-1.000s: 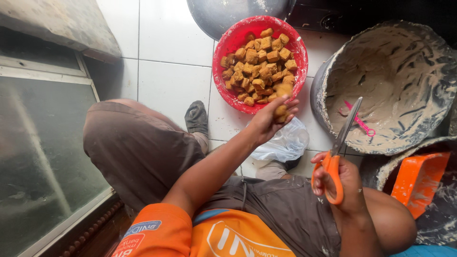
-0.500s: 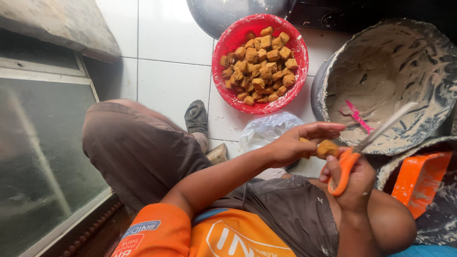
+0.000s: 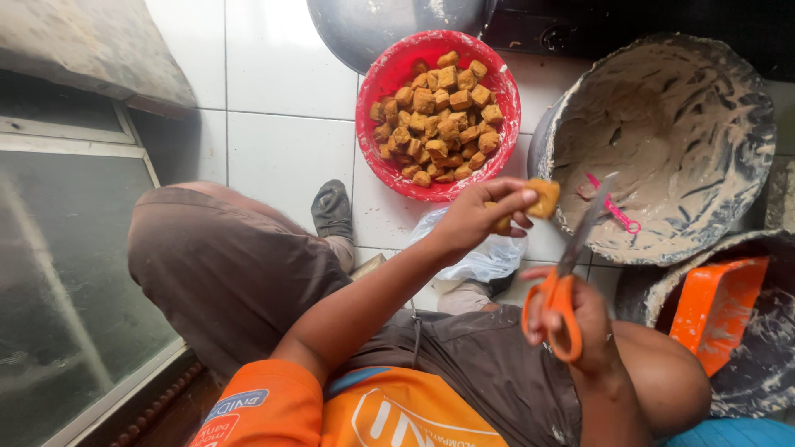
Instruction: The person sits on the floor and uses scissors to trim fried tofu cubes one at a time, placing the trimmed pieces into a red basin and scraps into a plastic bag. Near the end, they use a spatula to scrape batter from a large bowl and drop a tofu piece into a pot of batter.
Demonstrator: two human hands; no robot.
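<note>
My left hand (image 3: pixel 480 217) pinches a golden-brown fried cube (image 3: pixel 544 197) between thumb and fingers, raised above the floor. My right hand (image 3: pixel 580 319) grips orange-handled scissors (image 3: pixel 567 277), whose blades point up toward the cube and stop just to its right. A red bowl (image 3: pixel 389 76) heaped with several more fried cubes sits on the white tiles ahead of my knees. To the right stands a big round basin (image 3: pixel 662 157) smeared with pale batter, a pink utensil (image 3: pixel 611 207) lying inside it.
A clear plastic bag (image 3: pixel 484 258) lies by my foot. An orange scoop (image 3: pixel 714 310) rests in another batter-coated basin at the lower right. A grey metal pan (image 3: pixel 373 25) sits beyond the red bowl. A glass panel (image 3: pixel 58 273) runs along the left.
My left hand came back from the red bowl with a fried cube and lifted it to the scissor blades. The scissors tilted from pointing right to more upright.
</note>
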